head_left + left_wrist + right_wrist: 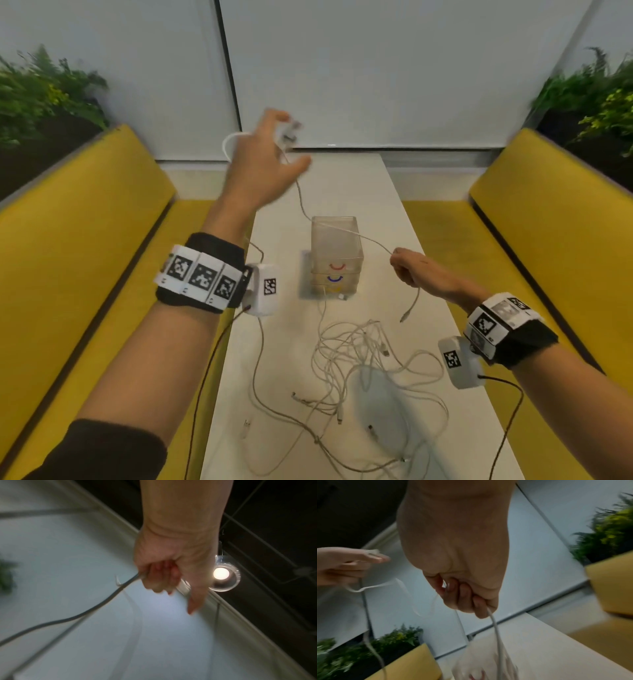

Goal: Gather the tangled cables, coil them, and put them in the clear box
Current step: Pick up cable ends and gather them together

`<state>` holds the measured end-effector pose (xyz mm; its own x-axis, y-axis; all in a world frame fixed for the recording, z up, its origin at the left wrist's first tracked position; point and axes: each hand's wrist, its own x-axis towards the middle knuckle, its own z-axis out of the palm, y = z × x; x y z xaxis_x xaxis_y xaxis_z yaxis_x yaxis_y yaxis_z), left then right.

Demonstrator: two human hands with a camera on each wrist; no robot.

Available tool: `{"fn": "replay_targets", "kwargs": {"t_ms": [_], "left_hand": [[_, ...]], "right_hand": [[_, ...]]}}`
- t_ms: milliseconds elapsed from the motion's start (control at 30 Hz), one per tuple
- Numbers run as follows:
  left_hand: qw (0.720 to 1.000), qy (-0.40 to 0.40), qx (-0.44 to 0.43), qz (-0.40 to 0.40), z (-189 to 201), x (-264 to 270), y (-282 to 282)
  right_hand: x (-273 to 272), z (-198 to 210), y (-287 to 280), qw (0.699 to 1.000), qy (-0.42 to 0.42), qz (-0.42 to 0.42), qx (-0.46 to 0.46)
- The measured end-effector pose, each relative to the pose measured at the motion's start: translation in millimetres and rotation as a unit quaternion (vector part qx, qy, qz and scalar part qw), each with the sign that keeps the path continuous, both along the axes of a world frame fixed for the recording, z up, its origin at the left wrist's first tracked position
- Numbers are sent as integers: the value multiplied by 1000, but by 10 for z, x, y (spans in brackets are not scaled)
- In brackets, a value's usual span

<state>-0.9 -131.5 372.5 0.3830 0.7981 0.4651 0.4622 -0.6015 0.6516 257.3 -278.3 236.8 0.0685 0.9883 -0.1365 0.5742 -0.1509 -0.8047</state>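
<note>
A white cable [356,234] stretches in the air between my two hands, passing over the clear box [336,254] in the middle of the white table [346,185]. My left hand [270,150] is raised high at the far end and grips loops of this cable [109,601] with curled fingers [159,577]. My right hand [407,267] is lower, to the right of the box, fingers curled round the cable [494,626], whose plug end [404,317] dangles below. A tangle of white cables [363,370] lies on the near table.
Yellow benches [85,246] [548,219] flank the narrow table. Green plants [44,89] stand behind both backrests. The box sits on stacked clear trays with coloured arcs [334,279]. Dark wires run from both wrist cameras.
</note>
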Motion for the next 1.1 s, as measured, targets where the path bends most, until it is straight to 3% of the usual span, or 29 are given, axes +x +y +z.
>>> {"fn": "replay_targets", "kwargs": {"t_ms": [100,200,267,333,400,467,600,700,767,833,900,967,1100], "left_hand": [[969,154,-31,-193,-221,325,-295],[935,205,-93,-274,-448,490,-413],[915,214,-193,-281,-494,443,-358],[889,226,-269,-292,-501,324,-257],[867,184,-342,-311,-468,188,-162],[853,111,-401,-315,-428,80,-91],[821,33,-490,-291,-451,-50,-7],[802,13,-531,-273,-580,-84,25],[759,-8,-586,-284,-687,-122,61],[697,-41,-644,-312,-773,-177,101],[668,-67,-669,-319,-858,-240,137],[684,-81,-662,-295,-950,-289,173],[767,-95,-596,-216,-1142,-363,210]], "right_hand": [[-192,234,34,996,65,52,21],[-418,506,-38,980,141,141,21],[-466,610,-107,976,85,199,-33],[-418,623,-148,961,-6,232,-152],[-303,572,-121,943,-105,197,-248],[-174,486,-32,939,-162,144,-267],[-62,56,262,985,-110,38,-125],[-114,-420,517,994,-73,-33,-77],[-158,-744,685,993,-66,-49,-80],[-200,-1056,845,991,-70,-53,-96],[-256,-1370,969,987,-95,-60,-113],[-316,-1664,1064,982,-126,-61,-125],[-436,-2047,1215,975,-196,4,-103]]}}
